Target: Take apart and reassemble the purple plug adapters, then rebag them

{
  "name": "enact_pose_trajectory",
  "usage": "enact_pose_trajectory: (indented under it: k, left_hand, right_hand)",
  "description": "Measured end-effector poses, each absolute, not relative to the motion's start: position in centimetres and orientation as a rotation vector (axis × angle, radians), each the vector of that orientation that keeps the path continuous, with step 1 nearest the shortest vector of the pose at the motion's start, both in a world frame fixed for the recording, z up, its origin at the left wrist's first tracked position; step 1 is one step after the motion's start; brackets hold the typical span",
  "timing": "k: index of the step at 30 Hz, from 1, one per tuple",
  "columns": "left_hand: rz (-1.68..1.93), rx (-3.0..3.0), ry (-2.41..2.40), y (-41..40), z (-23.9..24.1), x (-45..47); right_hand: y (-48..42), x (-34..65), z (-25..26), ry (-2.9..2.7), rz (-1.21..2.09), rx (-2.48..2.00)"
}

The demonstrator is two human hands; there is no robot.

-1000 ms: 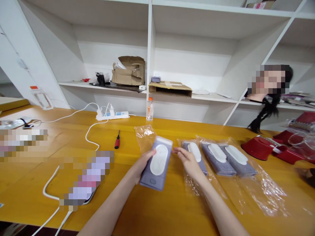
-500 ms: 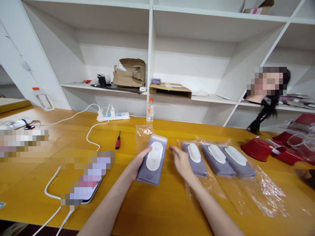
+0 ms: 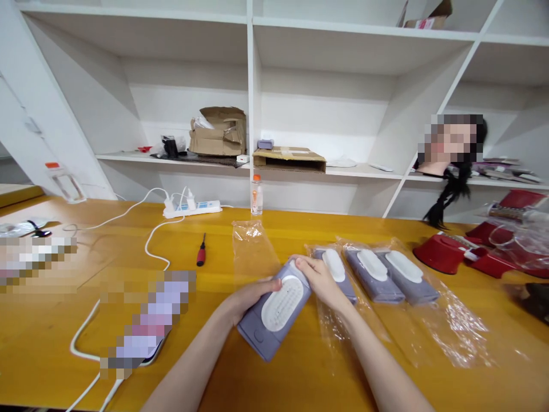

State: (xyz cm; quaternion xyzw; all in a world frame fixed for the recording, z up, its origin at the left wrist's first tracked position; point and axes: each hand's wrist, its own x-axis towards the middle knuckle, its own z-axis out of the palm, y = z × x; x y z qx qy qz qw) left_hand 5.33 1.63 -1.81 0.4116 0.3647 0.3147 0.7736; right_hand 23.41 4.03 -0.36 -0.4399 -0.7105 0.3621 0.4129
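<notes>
A purple-grey rectangular case (image 3: pixel 261 329) with a white oval panel is held tilted above the table, between both my hands. The panel shows rows of small marks too blurred to read. My left hand (image 3: pixel 246 300) grips the case's left side, its thumb on the panel's edge. At the top right corner, my right hand (image 3: pixel 319 280) has its fingers closed on the same case. Just right of it lie three similar cases, a near one (image 3: pixel 334 266), a middle one (image 3: pixel 377 280) and a far one (image 3: pixel 412 277), on or in clear plastic bags.
A clear bag (image 3: pixel 253 246) and a red screwdriver (image 3: pixel 201 253) lie behind my hands. A phone (image 3: pixel 150 320) with white cables is at the left. At the back are a power strip (image 3: pixel 193 208) and a bottle (image 3: pixel 257 197). Red stands (image 3: pixel 437 252) are at the right.
My right hand has moved onto the top corner of the case, from free beside it. The case has turned clockwise and sits slightly lower, and its white panel now shows small marks.
</notes>
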Motion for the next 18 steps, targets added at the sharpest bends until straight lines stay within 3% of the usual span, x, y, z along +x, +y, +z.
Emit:
enact_pose_trajectory:
  k: [6, 8, 11, 18]
  left_hand:
    - [0.639, 0.791, 0.887, 1.2, -1.2, 4.5]
    - [0.629, 0.736, 0.860, 1.1, -1.0, 4.2]
    - [0.677, 0.653, 0.679, 1.1, -0.5, 3.9]
    - [1.042, 0.584, 0.553, 2.3, -0.2, 2.1]
  right_hand:
    - [5.4, 24.8, 0.1, -1.473, 0.878, -1.325]
    - [6.0, 25.6, 0.5, -1.396, 0.729, -1.421]
    - [6.7, 25.3, 0.6, -1.580, 0.433, -1.518]
    - [7.6, 19.1, -2.1, -1.876, 0.519, -1.601]
